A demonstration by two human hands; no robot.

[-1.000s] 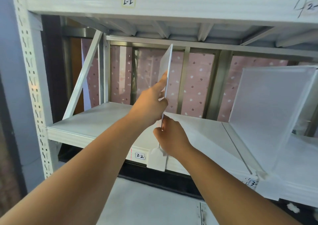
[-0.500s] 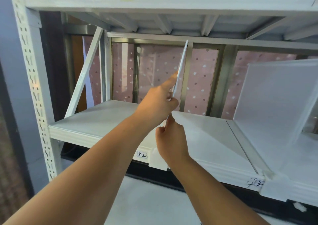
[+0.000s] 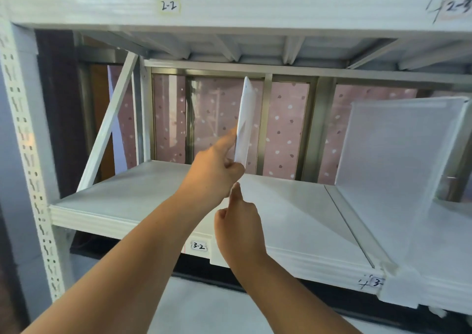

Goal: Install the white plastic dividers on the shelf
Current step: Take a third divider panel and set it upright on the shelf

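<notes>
Two dividers: one held edge-on at centre, one standing on the shelf at right.
Held divider (image 3: 244,126): white panel, near upright, top leaning slightly right; its thin edge faces the camera. It stands above the middle of the shelf board, in front of the pink dotted backing. Whether its lower edge touches the board cannot be told; the hands hide it.
Left hand (image 3: 214,172): closed on the held divider's lower part, index finger extended up along its left face, remaining fingers curled against the near edge.
Right hand (image 3: 238,227): below the left hand, fingers loosely curled, thumb pointing up toward the divider's bottom edge. Grip cannot be told from this view.
Second divider (image 3: 398,162): upright on the shelf at right, broad face toward the camera, well apart from the held one.
Shelf (image 3: 143,200): white board, front lip carrying label 3-2 (image 3: 198,246) just left of the right wrist.
Upper beam (image 3: 255,6): white, label 2-2 (image 3: 169,6) at centre left.
</notes>
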